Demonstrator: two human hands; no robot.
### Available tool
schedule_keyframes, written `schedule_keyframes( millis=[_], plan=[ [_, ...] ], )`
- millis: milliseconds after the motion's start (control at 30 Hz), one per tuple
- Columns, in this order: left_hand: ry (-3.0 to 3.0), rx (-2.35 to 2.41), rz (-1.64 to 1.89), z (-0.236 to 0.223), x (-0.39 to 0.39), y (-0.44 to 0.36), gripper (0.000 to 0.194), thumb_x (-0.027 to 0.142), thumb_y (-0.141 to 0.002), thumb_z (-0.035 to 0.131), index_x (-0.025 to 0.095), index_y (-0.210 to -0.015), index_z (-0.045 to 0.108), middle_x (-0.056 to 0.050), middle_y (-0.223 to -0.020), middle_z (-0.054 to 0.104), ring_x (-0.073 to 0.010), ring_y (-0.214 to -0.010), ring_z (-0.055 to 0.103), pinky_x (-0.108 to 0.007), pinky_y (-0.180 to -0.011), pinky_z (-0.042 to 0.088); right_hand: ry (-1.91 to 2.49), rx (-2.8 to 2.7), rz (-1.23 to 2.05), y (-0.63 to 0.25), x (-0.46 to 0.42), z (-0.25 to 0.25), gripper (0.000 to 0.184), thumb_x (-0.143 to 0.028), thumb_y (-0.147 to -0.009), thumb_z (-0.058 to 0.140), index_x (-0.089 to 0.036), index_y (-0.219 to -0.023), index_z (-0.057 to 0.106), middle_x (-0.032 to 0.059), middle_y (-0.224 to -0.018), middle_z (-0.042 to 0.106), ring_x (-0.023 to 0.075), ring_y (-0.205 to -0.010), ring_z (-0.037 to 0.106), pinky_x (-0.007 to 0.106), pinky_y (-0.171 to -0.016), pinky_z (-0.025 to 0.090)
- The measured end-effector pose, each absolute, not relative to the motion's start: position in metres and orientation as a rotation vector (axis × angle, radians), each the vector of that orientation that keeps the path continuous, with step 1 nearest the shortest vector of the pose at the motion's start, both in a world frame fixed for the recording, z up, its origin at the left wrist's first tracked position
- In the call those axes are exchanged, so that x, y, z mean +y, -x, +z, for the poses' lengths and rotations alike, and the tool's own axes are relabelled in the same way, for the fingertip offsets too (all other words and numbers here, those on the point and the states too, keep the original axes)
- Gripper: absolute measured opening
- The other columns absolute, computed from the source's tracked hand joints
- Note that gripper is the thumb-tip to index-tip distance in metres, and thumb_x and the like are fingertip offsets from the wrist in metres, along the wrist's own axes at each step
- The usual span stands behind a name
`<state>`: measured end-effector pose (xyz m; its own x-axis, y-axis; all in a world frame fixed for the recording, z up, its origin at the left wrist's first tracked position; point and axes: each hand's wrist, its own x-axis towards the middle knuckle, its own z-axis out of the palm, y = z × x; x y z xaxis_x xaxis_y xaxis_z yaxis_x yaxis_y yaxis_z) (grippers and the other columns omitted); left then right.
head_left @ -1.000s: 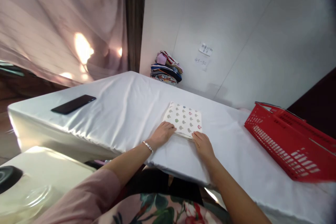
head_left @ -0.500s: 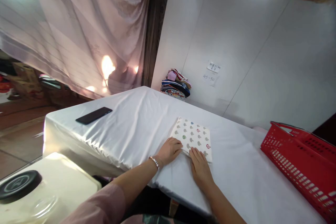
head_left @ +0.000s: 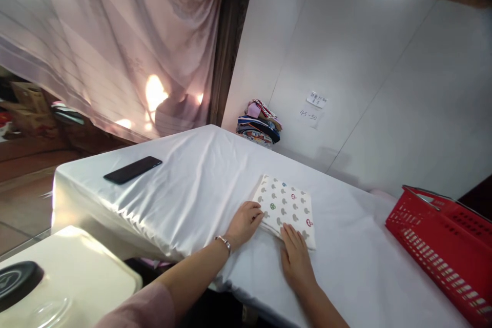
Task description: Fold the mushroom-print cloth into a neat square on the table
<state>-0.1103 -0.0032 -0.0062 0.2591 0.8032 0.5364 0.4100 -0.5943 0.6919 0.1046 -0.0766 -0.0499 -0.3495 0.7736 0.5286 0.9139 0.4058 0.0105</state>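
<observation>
The right hand (head_left: 296,256) lies flat and outstretched, its fingers together on the near edge of the folded cloth (head_left: 286,205). The left hand (head_left: 245,223) bends its fingers at the cloth's near-left corner; whether they pinch the fabric or only rest there, I cannot tell. The cloth itself, white with small grey and coloured prints, lies flat on the tabletop (head_left: 346,246).

It looks light, soft and limp, with nothing fragile about it. Its layers would probably slide apart or droop if lifted by one corner, and the smooth white covering beneath may let the whole piece skid. The surest hold seems to be both hands at opposite sides, fingers under the bottom layer and thumbs on top, with the folded edges kept together.

Farther out, a red basket (head_left: 442,246) stands to the right of the cloth, well apart from it. A dark phone (head_left: 132,169) lies well to its left, and beyond its far side sits a stack of folded fabrics (head_left: 258,125).
</observation>
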Motion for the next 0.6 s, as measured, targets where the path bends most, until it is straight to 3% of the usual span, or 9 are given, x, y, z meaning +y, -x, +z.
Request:
schedule_keyframes(
  millis=[200,333,467,600],
  plan=[
    [-1.941,1.199,1.339,-0.015,0.004,0.107,0.029,0.03,-0.085,0.048,0.02,-0.062,0.063,-0.004,-0.104,0.059,-0.0178,-0.102,0.052,-0.032,-0.089,0.044,1.452,-2.226,-0.386,-0.104,-0.077,-0.051,0.054,-0.011,-0.082,0.038,-0.018,-0.136,0.036,0.0071,-0.139,0.041,0.0233,-0.13,0.033,0.047,-0.106,0.03],
    [-1.75,1.299,1.297,-0.015,0.024,0.105,0.02,0.032,-0.083,0.048,0.02,-0.084,0.065,-0.005,-0.106,0.059,-0.0167,-0.095,0.056,-0.029,-0.085,0.045,1.479,-2.233,-0.226,-0.105,-0.08,-0.042,0.047,-0.02,-0.085,0.041,-0.019,-0.131,0.044,0.0072,-0.136,0.045,0.025,-0.127,0.039,0.047,-0.103,0.035],
    [-1.653,1.514,1.006,0.0,0.054,0.103,0.042,0.042,-0.082,0.049,0.016,-0.114,0.052,-0.012,-0.116,0.058,-0.0201,-0.097,0.058,-0.028,-0.08,0.044,1.619,-1.981,0.015,-0.123,-0.068,-0.018,0.038,-0.035,-0.088,0.041,-0.022,-0.12,0.056,0.0071,-0.13,0.051,0.0241,-0.12,0.047,0.042,-0.098,0.043],
    [-1.671,1.574,0.702,0.013,0.075,0.094,0.048,0.045,-0.08,0.047,0.014,-0.117,0.048,-0.015,-0.116,0.059,-0.0249,-0.105,0.056,-0.029,-0.078,0.042,1.859,-1.581,0.054,-0.16,-0.031,-0.005,0.048,-0.044,-0.085,0.042,-0.016,-0.122,0.054,0.0118,-0.13,0.051,0.0273,-0.12,0.047,0.043,-0.094,0.044]
  ],
)
